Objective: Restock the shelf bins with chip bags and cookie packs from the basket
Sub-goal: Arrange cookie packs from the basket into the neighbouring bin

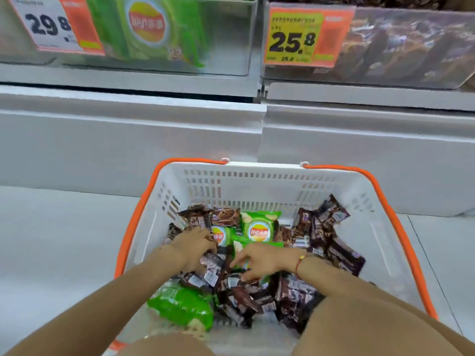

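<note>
Knees crouched over basket (257, 176) on floor; left hand (191, 246) and right hand (259, 262), fingers curled, pinch among cookie packs (336, 249); chip bags (258, 228) remain, so restocking of shelf bins (226, 37) appears well short of finished.

basket (257, 181): 1 | green chip bags (259, 228) in it: 4 visible | brown cookie packs (341, 255): too many to count | price tags (305, 34): 2, at 12 o'clock

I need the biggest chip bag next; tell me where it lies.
In the head view it lies in the basket's near-left corner: the green chip bag, just left of the cookie packs, below the left hand.
</note>
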{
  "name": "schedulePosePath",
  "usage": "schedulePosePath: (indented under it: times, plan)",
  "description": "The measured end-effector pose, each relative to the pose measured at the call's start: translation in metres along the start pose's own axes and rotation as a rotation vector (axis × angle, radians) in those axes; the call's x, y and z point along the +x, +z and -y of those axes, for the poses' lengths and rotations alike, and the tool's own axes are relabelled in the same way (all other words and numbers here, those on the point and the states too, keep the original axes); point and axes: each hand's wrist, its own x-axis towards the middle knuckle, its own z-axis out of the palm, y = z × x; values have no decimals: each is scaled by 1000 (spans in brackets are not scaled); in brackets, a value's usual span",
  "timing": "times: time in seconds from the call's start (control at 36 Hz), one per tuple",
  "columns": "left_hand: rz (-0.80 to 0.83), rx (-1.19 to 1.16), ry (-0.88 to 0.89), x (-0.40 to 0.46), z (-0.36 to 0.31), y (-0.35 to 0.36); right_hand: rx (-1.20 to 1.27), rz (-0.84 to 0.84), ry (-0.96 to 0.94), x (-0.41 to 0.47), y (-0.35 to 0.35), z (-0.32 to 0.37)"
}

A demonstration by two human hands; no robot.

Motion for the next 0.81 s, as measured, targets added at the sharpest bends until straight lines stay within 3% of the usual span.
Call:
schedulePosePath:
  times: [0.14,0.31,0.47,0.56,0.75,0.81]
  plan:
    - [-52,-53,-22,3,-4,5,-115,33,-31,10,8,-6]
    - [-17,-89,-21,5,-7,-6,-135,-71,-47,8,4,-3]
    - [69,-673,26,-13,-10,-48,16,-122,33,-21,-43,4]
    - [92,-831,35,-26,-15,-72,91,-207,76,-47,-73,9]
    - [-259,-949,56,-58,-28,-134,270,-436,46,-116,-132,42]
    - [-296,-974,86,-69,-31,-150,340,-508,30,-133,-143,53]
